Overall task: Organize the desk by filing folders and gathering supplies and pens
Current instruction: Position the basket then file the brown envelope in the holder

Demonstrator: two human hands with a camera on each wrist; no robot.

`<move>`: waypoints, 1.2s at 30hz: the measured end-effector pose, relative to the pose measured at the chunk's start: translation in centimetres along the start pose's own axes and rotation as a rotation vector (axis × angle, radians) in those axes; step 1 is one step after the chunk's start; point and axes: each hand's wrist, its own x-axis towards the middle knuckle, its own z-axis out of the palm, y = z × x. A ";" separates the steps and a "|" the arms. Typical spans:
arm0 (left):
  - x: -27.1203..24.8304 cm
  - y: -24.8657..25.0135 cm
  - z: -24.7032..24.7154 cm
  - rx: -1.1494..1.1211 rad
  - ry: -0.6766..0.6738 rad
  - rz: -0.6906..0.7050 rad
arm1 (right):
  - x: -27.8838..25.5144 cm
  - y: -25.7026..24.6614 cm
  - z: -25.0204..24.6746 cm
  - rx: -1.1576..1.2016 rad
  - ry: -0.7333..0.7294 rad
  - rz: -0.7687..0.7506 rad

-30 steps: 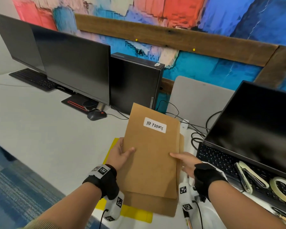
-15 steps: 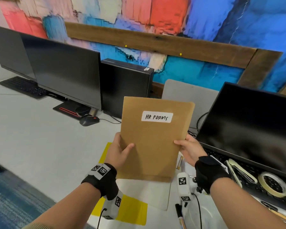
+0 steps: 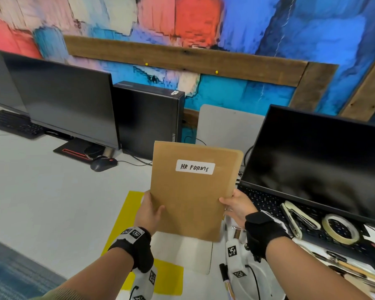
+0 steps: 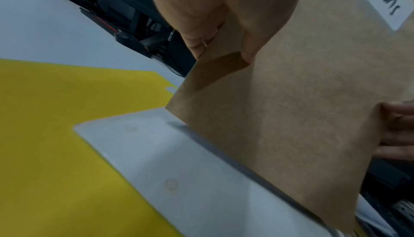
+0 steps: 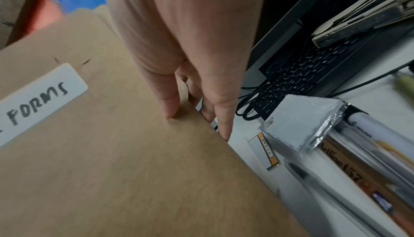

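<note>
A brown kraft folder point(image 3: 191, 195) labelled "HR FORMS" is held upright above the desk between both hands. My left hand point(image 3: 148, 211) grips its left edge, thumb on the front face point(image 4: 244, 46). My right hand point(image 3: 231, 205) pinches its right edge, thumb in front and fingers behind point(image 5: 172, 102). Under it on the desk lie a yellow folder point(image 3: 126, 224) and a translucent white folder point(image 3: 195, 254), the white one overlapping the yellow point(image 4: 190, 179). A stapler point(image 3: 294, 215) and a tape roll point(image 3: 340, 230) sit on the right keyboard. Pens point(image 3: 225, 278) lie near my right wrist.
A dark monitor point(image 3: 320, 161) and keyboard point(image 3: 266, 204) stand at the right. Another monitor point(image 3: 61, 105), a black computer tower point(image 3: 147, 120), a mouse point(image 3: 102, 164) and cables fill the back left. A grey board point(image 3: 223, 126) leans on the wall behind the folder. A clear pen case point(image 5: 349, 152) lies beside my right hand.
Both hands have lifted the "HR FORMS" folder off the stack and tipped it upright, uncovering the white and yellow folders below. My view has tilted up.
</note>
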 end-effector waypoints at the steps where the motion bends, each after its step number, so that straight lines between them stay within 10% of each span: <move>1: 0.0 0.3 0.1 -0.002 0.007 0.007 | -0.1 -0.1 -0.2 -0.010 0.007 -0.012; 16: -3.2 11.1 4.5 -0.133 0.171 0.223 | -6.6 -4.4 -8.5 -0.149 0.159 -0.395; 36: -16.1 24.4 21.8 -0.040 -0.117 0.278 | -20.4 0.7 -31.2 -0.184 0.458 -0.435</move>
